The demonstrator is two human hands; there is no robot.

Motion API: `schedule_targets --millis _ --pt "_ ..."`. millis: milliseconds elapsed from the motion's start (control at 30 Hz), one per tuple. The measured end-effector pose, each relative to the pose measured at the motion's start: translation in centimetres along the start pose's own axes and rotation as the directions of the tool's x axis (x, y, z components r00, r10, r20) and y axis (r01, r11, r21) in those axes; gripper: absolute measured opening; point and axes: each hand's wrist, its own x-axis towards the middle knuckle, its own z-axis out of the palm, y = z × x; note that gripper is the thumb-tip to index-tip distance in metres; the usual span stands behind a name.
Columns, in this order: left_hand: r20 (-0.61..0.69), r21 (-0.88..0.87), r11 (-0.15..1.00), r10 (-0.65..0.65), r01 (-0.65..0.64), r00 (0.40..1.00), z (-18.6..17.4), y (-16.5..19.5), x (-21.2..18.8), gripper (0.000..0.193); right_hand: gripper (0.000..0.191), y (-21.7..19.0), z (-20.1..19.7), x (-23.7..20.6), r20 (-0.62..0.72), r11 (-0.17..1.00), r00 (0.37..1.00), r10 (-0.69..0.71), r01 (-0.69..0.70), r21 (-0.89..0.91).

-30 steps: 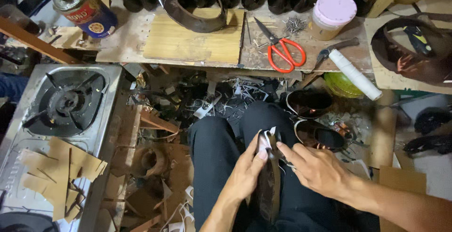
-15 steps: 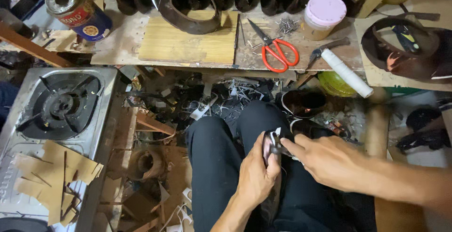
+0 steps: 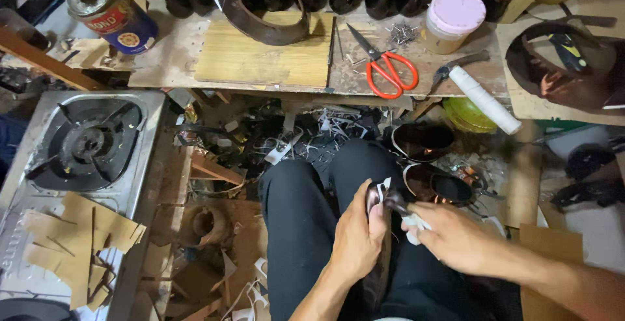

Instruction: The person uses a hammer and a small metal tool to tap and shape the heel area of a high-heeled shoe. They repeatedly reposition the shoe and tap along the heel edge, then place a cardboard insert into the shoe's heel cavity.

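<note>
The left hand (image 3: 357,236) has its grip clenched around a dark shoe (image 3: 376,256) on the lap; the right hand (image 3: 456,236) grasps a white cloth (image 3: 413,222) against its toe.

At the bottom centre of the frame, two bare hands, left hand (image 3: 357,237) and right hand (image 3: 454,237), extend from bare, sleeveless forearms; plain black trousers (image 3: 303,230) cover both legs.

Around the gas stove (image 3: 84,148), counts run thus: one pair of orange scissors (image 3: 389,72), one pink-lidded jar (image 3: 454,20), one tin can (image 3: 111,12), one white roll (image 3: 485,99), and two dark shoes (image 3: 423,140) on the floor (both to the stove's right).
</note>
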Motion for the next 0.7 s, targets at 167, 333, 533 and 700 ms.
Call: schedule_targets --millis 167,333,533,700 --pt "-0.007 0.081 0.997 0.013 -0.012 1.0 0.8 0.2 0.3 0.057 0.067 -1.8 -3.8 1.0 0.208 0.919 0.971 0.121 -0.03 -0.392" --pt "0.217 -0.22 0.974 0.001 0.048 0.976 -1.8 -0.7 0.8 0.065 0.079 -2.1 -2.1 1.3 0.119 0.827 0.993 -0.017 0.081 -0.556" --pt "0.136 -0.197 0.968 -0.131 0.157 0.982 -1.7 -0.4 1.0 0.054 0.072 -0.5 3.4 0.6 -0.251 0.948 0.959 -0.129 0.045 -0.316" --pt "-0.063 0.003 0.998 -0.061 0.061 0.996 0.0 0.6 0.1 0.05 0.064 -1.5 1.0 0.5 -0.137 0.99 0.984 -0.117 0.105 -0.094"
